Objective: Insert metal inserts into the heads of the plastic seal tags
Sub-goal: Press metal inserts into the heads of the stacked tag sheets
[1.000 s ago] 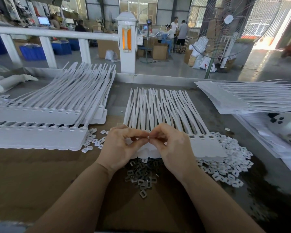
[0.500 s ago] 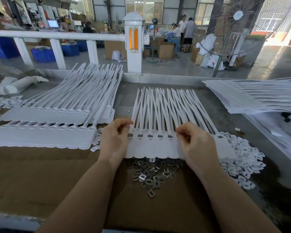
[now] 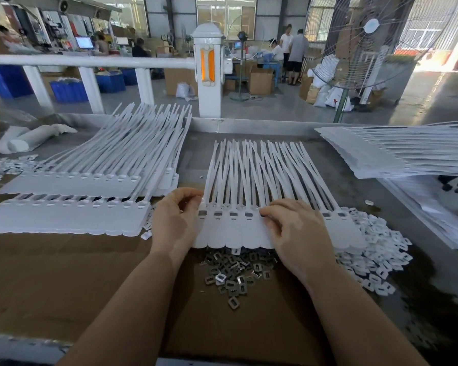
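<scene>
Seal tag strip (image 3: pixel 251 233) lies flat under both hands, heads in a row running left to right, tails pointing away. Left hand (image 3: pixel 176 220) pinches the strip's left end head; right hand (image 3: pixel 296 233) rests curled fingertips on a mid-row head, whether it holds anything I cannot tell. Metal inserts (image 3: pixel 236 270) are piled just toward the body from the strip, between the wrists, about equally near both.

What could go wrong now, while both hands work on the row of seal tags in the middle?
1. The pile of metal inserts lies half under the row of seal tags; shifting the row may scatter them.
2. The right hand covers several tag heads, so an empty one could be missed.
3. The white plastic pieces beside the row could mix with the inserts.
</scene>
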A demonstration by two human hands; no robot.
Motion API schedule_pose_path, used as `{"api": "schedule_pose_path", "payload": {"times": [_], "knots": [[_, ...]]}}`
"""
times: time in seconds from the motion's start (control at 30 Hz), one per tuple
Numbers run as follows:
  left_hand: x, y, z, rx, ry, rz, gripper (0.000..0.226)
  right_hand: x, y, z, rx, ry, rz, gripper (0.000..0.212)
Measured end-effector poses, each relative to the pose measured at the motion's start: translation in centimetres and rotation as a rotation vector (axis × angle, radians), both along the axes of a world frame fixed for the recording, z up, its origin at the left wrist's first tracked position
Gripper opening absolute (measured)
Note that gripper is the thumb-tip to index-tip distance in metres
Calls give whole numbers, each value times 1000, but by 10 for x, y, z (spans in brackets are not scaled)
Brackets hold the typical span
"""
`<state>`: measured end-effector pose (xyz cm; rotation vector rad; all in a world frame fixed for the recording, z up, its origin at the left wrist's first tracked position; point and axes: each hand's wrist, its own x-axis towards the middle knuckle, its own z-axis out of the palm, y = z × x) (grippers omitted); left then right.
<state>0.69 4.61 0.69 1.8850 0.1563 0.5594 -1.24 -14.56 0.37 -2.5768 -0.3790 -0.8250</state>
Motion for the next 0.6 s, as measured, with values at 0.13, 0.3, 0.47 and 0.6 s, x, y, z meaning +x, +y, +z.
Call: {"api": "schedule_pose_path", "payload": {"times": [0.13,0.3,0.47,0.6], "knots": [[3,4,3,51,35,-14,12,0,0,-2,23,4,-41,12],[6,8,7,101,141,-114,11,4,-4,-4,104,94,-35,15],[8,14,16,152,195,-183,14,5,-5,-2,123,121,-28,15],[8,13,18,147,241,-202,9,4,-6,-2,134,133,-31,14]]}}
